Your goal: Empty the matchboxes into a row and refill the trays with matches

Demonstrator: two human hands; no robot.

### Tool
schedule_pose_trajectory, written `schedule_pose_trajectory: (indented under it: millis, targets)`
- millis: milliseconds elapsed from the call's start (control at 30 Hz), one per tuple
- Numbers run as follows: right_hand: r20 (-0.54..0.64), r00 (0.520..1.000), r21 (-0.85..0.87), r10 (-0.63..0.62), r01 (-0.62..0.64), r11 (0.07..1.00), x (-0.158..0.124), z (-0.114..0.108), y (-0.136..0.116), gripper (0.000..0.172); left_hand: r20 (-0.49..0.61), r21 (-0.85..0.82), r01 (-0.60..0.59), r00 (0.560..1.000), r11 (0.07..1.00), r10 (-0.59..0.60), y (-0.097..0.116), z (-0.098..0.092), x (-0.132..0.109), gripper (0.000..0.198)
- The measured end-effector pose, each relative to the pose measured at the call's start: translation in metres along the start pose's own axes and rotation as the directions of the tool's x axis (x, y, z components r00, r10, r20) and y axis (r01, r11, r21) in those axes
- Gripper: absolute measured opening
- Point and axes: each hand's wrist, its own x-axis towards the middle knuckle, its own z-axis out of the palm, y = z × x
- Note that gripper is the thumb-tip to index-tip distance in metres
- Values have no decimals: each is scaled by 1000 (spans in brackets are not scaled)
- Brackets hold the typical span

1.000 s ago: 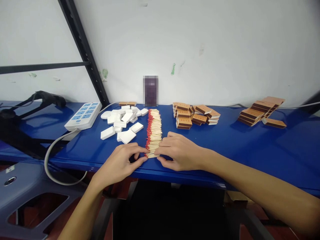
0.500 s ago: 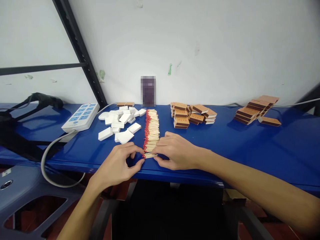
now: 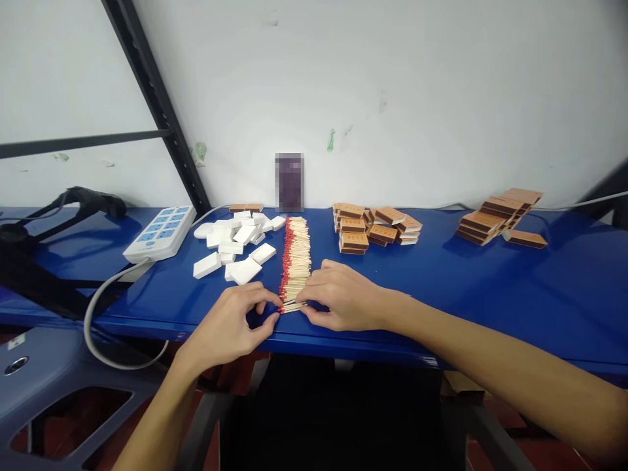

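A long row of matches (image 3: 297, 258) lies on the blue table, red heads to the left and pale sticks to the right. At its near end, my left hand (image 3: 235, 320) has thumb and forefinger at the red heads of a few matches. Opposite it, my right hand (image 3: 341, 297) pinches the plain ends of the same matches. Both hands rest low, close to the table's front edge. White matchbox trays (image 3: 240, 245) are heaped left of the row. Brown matchbox sleeves (image 3: 353, 229) are stacked to its right.
A white power strip (image 3: 161, 234) with a grey cable is at the left. More brown matchboxes (image 3: 495, 216) lean in a stack at the far right. A blurred dark rectangular item (image 3: 290, 183) stands against the wall. A grey-blue stool (image 3: 49, 386) is below left.
The view has shifted very slightly. Both hands stay at the near end of the row, with almost no visible movement of the fingers.
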Motion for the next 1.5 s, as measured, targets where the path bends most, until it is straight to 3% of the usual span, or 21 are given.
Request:
schedule_pose_trajectory:
  millis: [700, 1100, 1400, 1500]
  targets:
    - [-5, 1000, 78, 0, 1, 997, -2, 1, 1, 14, 13, -15, 5, 1000, 1000, -5, -2, 0, -1, 16]
    - [4, 999, 32, -31, 31, 999, -2, 0, -2, 21, 5, -12, 19, 1000, 1000, -19, -1, 1, -2, 17]
    - [-113, 993, 45, -17, 22, 999, -4, -9, 2, 15, -29, -16, 13, 999, 1000, -14, -3, 3, -4, 19]
    - [-97, 995, 24, 5, -2, 1000, -5, -13, 5, 17, -26, -14, 10, 1000, 1000, -10, -3, 3, -4, 22]
